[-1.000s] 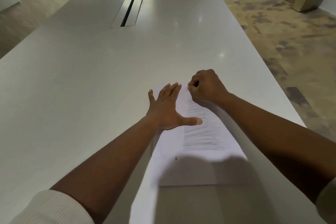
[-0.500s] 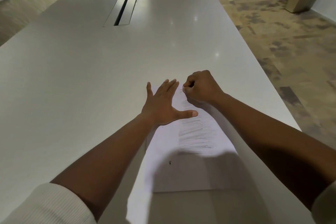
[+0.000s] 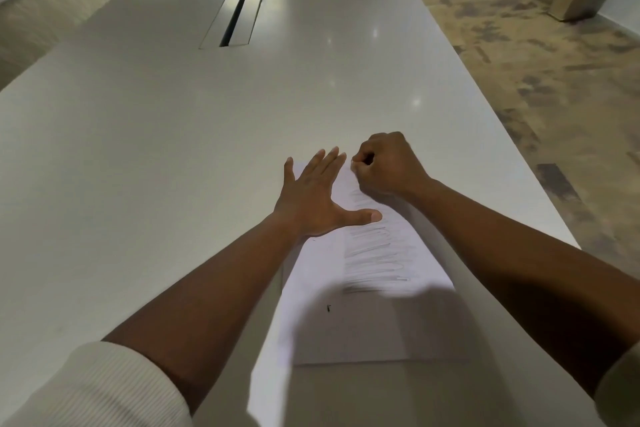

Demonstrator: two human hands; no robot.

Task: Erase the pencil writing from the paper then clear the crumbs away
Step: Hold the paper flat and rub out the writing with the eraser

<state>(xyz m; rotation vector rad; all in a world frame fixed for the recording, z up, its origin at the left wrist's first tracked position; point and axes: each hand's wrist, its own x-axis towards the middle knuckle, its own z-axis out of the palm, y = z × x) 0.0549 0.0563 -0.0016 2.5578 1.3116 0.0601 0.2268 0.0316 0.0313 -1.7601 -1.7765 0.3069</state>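
Head view: left hand (image 3: pixel 311 198) flat on paper (image 3: pixel 363 322); right hand (image 3: pixel 388 166) fisted (contents hidden) at writing (image 3: pixel 377 253).

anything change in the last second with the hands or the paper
Hardly anything. The right hand stays curled at the far end of the paper, working that same spot. The left hand still presses flat on it. The pencil writing nearer the person remains.

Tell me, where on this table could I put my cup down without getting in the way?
Bare table spreads left of the left hand, and beyond both hands up to the cable slot. It is crowded at the near right: the paper, both forearms, and the right hand working at the paper's far end.
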